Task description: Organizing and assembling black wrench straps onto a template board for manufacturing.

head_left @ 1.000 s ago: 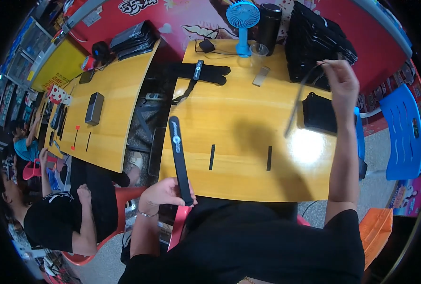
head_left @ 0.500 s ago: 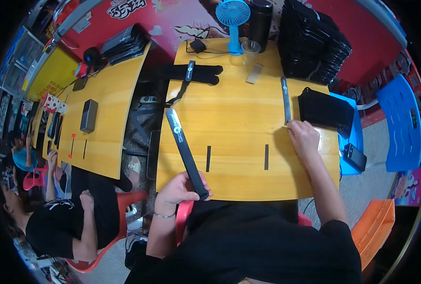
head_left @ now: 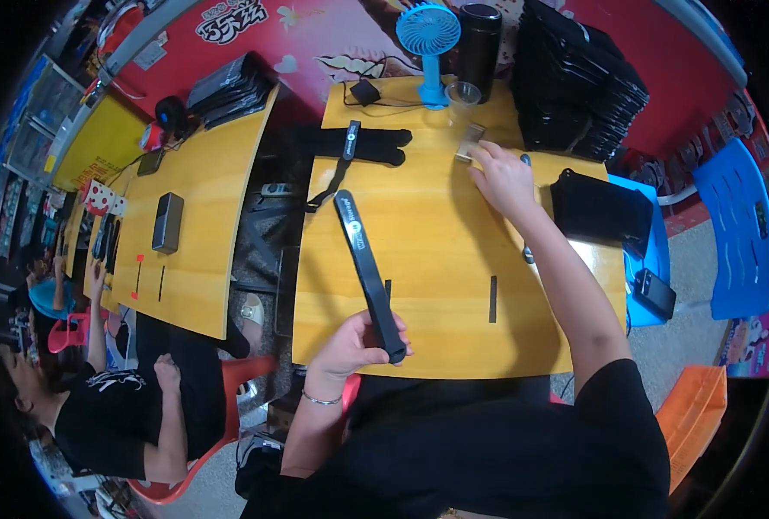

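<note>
My left hand (head_left: 351,346) is closed around the lower end of a black strap (head_left: 365,268) with white print, which slants up over the near left of the table. My right hand (head_left: 507,180) reaches over the table, thumb and fingers apart, its fingertips at the edge of a small flat clear-and-brownish packet (head_left: 468,143). Whether they touch it, I cannot tell. Under my right hand and forearm lies a second strap (head_left: 528,254), mostly hidden. Black folded fabric strips (head_left: 384,147) with another printed strap (head_left: 350,143) across them lie at the far left.
At the back stand a blue fan (head_left: 430,52), a clear cup (head_left: 463,99), a black cylinder (head_left: 479,43) and stacked black packages (head_left: 574,82). A black pouch (head_left: 600,208) lies right, beside a blue chair (head_left: 730,233). A person (head_left: 116,415) sits at the left table.
My right hand has moved from the near end of the second strap up and left to the small packet. My left hand, still holding its strap, has shifted slightly right.
</note>
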A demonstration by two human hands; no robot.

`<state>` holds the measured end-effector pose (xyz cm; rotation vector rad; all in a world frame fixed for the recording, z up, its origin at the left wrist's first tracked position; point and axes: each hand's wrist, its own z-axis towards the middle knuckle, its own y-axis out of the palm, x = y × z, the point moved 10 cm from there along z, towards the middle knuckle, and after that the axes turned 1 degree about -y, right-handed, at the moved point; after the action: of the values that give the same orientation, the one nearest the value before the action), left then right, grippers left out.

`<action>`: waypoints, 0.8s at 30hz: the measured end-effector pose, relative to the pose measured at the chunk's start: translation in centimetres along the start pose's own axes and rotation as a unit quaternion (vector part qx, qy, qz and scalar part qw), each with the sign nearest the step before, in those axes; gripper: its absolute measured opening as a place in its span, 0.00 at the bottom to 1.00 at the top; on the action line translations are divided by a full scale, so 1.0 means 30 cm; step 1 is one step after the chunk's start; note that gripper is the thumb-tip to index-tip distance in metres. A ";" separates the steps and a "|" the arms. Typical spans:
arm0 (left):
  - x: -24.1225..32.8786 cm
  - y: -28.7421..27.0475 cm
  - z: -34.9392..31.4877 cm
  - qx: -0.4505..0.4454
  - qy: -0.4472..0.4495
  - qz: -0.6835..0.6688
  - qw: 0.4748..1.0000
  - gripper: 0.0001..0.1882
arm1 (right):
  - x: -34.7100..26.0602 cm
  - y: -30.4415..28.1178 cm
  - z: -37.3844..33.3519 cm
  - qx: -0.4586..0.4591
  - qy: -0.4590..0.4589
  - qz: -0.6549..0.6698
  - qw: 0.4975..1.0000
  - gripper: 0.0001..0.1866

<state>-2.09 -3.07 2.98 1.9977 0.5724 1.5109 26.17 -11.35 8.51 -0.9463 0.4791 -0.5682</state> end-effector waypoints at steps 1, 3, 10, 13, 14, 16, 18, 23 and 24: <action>0.007 0.004 0.005 0.001 0.007 0.007 1.000 0.29 | 0.002 0.030 0.019 -0.014 0.010 -0.011 1.000 0.16; 0.023 0.003 0.012 0.009 0.018 0.020 1.000 0.32 | -0.011 0.106 0.024 -0.071 0.024 -0.002 0.997 0.16; 0.081 -0.031 0.038 0.026 0.087 -0.013 0.996 0.36 | -0.147 0.174 0.034 -0.041 -0.047 0.050 0.997 0.12; 0.095 -0.036 0.063 0.054 0.099 -0.052 0.992 0.33 | -0.130 0.244 0.116 -0.056 -0.043 0.041 0.997 0.12; 0.095 -0.037 0.073 0.061 0.102 -0.082 0.990 0.31 | -0.116 0.257 0.134 -0.055 -0.034 0.029 0.997 0.12; 0.100 -0.036 0.076 0.062 0.120 -0.113 0.984 0.28 | -0.137 0.185 0.165 -0.014 -0.028 0.052 0.998 0.11; 0.105 -0.036 0.085 0.065 0.138 -0.144 0.978 0.26 | -0.153 0.070 0.166 0.064 -0.023 0.106 0.992 0.13; 0.150 -0.046 0.092 0.067 0.224 -0.163 0.958 0.19 | -0.335 -0.165 -0.025 -0.085 -0.029 0.311 0.946 0.16; 0.151 -0.044 0.095 0.079 0.237 -0.140 0.958 0.19 | -0.374 -0.207 -0.079 -0.110 -0.026 0.334 0.936 0.16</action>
<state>1.88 0.30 4.78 1.5692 1.1502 1.8092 14.75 -8.47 14.13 -0.9354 0.7836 0.1323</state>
